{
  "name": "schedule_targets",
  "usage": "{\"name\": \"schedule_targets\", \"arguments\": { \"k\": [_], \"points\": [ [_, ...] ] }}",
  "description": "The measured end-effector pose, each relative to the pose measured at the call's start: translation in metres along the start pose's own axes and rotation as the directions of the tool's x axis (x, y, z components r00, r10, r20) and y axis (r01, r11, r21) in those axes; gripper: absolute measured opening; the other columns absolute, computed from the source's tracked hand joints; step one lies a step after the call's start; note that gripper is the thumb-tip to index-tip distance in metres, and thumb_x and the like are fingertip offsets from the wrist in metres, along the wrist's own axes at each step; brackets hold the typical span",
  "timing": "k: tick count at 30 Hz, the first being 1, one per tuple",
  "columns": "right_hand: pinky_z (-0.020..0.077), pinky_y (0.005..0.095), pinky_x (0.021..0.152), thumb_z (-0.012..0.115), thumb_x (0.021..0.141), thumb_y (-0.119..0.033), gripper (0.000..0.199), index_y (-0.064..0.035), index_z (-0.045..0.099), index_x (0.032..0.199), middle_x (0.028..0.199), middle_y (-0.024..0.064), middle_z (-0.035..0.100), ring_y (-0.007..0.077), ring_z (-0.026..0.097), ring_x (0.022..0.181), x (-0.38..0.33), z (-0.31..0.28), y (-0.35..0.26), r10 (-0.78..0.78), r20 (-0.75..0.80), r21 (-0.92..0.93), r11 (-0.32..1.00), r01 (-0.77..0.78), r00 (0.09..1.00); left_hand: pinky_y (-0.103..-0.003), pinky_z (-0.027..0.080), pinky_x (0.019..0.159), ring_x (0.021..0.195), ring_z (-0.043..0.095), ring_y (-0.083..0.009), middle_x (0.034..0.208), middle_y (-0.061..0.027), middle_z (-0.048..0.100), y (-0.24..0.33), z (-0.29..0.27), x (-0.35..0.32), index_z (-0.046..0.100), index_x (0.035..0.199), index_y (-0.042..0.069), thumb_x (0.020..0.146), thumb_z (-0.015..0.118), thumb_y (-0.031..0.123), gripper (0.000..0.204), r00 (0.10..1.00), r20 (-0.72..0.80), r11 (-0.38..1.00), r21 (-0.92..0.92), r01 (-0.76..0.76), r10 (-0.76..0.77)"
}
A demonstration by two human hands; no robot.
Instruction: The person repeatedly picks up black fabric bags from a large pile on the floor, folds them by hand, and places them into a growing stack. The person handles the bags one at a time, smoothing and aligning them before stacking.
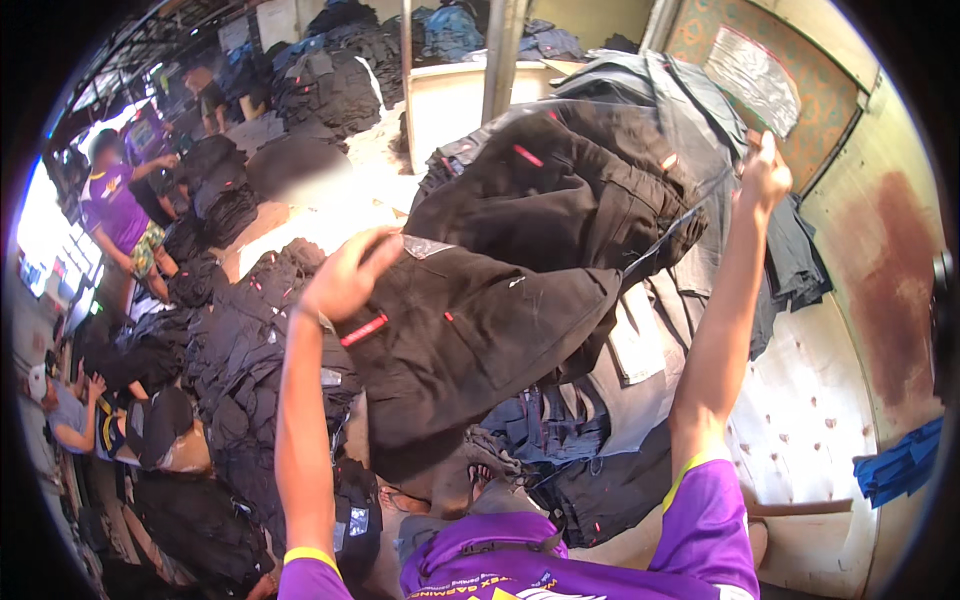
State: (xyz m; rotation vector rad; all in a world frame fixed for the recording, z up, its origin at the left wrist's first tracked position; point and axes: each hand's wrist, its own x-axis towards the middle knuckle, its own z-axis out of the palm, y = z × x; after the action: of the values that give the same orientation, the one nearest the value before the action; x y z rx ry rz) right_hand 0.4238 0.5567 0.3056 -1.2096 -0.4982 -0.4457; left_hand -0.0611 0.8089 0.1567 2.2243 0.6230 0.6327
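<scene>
My left hand (350, 275) lies at the left edge of a pair of dark trousers (450, 330) with a red tag. Its fingers are stretched out and the thumb stands apart. My right hand (765, 180) is raised at the right, its fingers closed on what looks like clear plastic film (690, 205). The film's shiny edge runs down from that hand to the trousers. Behind lies another dark pair with an elastic waist (530, 190), also red-tagged, on a stack of garments. Part of the film is hard to make out against the cloth.
A large heap of dark garments (260, 350) rises at my left. Below the trousers sit folded blue-black garments (545, 420). A pale padded board (800, 420) stands at the right, near a blue cloth (900, 465). Other people (120, 200) work among piles at the far left.
</scene>
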Motion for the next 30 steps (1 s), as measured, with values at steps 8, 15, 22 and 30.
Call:
{"name": "schedule_targets", "arguments": {
  "k": [8, 15, 22, 30],
  "points": [
    [0.0476, 0.0261, 0.053, 0.072, 0.096, -0.028, 0.045, -0.0038, 0.064, 0.133, 0.082, 0.0026, 0.066, 0.007, 0.055, 0.062, -0.039, -0.128, 0.209, 0.203, 0.095, -0.375, 0.914, -0.154, 0.974, -0.041, 0.037, 0.116, 0.139, 0.047, -0.0305, 0.152, -0.0214, 0.047, -0.101, 0.113, -0.1, 0.052, 0.141, -0.002, 0.101, 0.06, 0.041, 0.059, 0.659, -0.41, 0.619, -0.777, 0.109, -0.631],
    [0.0384, 0.0492, 0.115, 0.045, 0.075, -0.095, 0.127, -0.009, 0.014, 0.164, 0.164, 0.0148, 0.032, 0.0321, 0.039, 0.145, -0.11, -0.106, 0.231, 0.734, 0.467, 0.1, 0.51, -0.854, 0.493, -0.041, 0.038, 0.116, 0.14, 0.047, -0.0313, 0.152, -0.0217, 0.047, -0.156, 0.169, -0.168, 0.05, 0.143, 0.0, 0.099, 0.063, 0.042, 0.062, 0.541, -0.139, 0.375, -0.857, 0.353, -0.829],
    [0.0477, 0.0347, 0.101, 0.08, 0.088, -0.029, 0.051, -0.0001, 0.064, 0.127, 0.121, 0.0118, 0.069, 0.0198, 0.064, 0.11, -0.133, -0.035, 0.106, 0.322, 0.281, 0.1, 0.927, -0.362, 0.904, -0.041, 0.038, 0.116, 0.14, 0.046, -0.0321, 0.152, -0.022, 0.046, -0.141, 0.141, -0.139, 0.049, 0.145, 0.002, 0.096, 0.066, 0.042, 0.066, 0.601, -0.109, 0.479, -0.721, 0.501, -0.792],
    [0.0481, 0.0243, 0.08, 0.079, 0.092, -0.027, 0.033, 0.0007, 0.068, 0.106, 0.097, 0.0036, 0.069, 0.0092, 0.061, 0.086, -0.098, -0.004, -0.063, -0.217, 0.193, -0.048, 0.972, 0.23, 0.957, -0.042, 0.039, 0.116, 0.141, 0.046, -0.0331, 0.152, -0.0224, 0.046, 0.008, -0.031, 0.033, 0.047, 0.148, 0.004, 0.093, 0.069, 0.043, 0.07, 0.963, -0.227, 0.989, -0.048, 0.14, -0.148]
  ]
}}
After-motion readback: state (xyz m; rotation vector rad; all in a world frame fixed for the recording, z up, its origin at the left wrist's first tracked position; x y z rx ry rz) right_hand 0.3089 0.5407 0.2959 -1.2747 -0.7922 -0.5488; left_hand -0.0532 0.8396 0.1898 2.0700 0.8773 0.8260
